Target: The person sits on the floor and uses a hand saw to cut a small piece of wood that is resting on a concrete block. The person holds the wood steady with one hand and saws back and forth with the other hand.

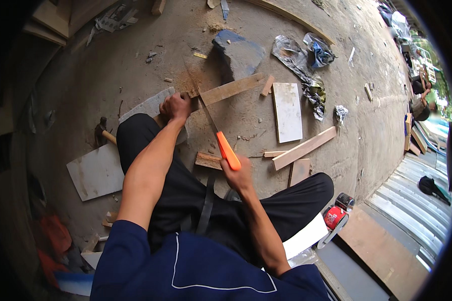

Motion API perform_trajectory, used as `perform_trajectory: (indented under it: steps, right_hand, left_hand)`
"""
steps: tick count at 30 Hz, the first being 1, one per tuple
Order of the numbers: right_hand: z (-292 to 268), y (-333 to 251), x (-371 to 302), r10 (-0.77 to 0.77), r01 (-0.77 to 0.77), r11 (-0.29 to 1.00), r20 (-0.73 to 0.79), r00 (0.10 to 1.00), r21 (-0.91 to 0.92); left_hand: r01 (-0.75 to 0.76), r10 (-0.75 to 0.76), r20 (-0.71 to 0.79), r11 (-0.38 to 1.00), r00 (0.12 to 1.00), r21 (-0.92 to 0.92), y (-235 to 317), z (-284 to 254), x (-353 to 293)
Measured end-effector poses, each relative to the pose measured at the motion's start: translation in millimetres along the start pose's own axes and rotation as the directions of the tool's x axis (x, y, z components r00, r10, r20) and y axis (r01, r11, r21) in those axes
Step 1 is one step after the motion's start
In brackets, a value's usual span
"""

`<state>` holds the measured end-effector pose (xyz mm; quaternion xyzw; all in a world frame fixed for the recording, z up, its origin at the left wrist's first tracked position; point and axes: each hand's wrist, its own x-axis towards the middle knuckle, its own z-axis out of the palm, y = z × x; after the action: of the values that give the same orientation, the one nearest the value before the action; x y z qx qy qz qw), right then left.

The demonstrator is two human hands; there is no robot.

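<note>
My right hand [237, 174] is wrapped round the orange handle of a handsaw [209, 114]. Its narrow blade crosses a wooden plank [233, 89] just right of my left hand. Closed in a fist, my left hand [176, 106] presses on the plank's left part. The plank's right part lies against a blue-grey stone block [243, 55]; a pale slab [146, 104] is by my left hand. Reddish sawdust [198, 78] is scattered beyond the blade. A short wood offcut [208, 160] lies near my right hand.
A hammer [105, 133] and a white board [96, 171] lie left of my knee. To the right are another white board [288, 113], a wood strip [305, 148], crumpled plastic [299, 57] and a red can [335, 216]. Another person [421, 98] sits far right.
</note>
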<state>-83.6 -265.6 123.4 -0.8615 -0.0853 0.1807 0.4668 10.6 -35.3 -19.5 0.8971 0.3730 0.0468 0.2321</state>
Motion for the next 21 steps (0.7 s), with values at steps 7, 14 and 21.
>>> perform_trajectory:
  steps: [7, 14, 21]
  right_hand:
    - [-101, 6, -96, 0.022, -0.025, 0.997, 0.047, 0.999, 0.075]
    - [-109, 3, -71, 0.009, -0.004, 0.997, -0.073, 0.997, 0.076]
    - [-89, 25, -64, 0.002, 0.014, 0.991, -0.120, 0.993, 0.136]
  left_hand:
    - [0.002, 0.002, 0.042, 0.997, 0.999, -0.079, 2, -16, -6]
    - [-0.128, 0.281, 0.405, 0.922, 0.870, -0.366, 4, -42, 9]
    - [-0.003, 0.204, 0.532, 0.935, 0.822, -0.355, 0, -40, 23]
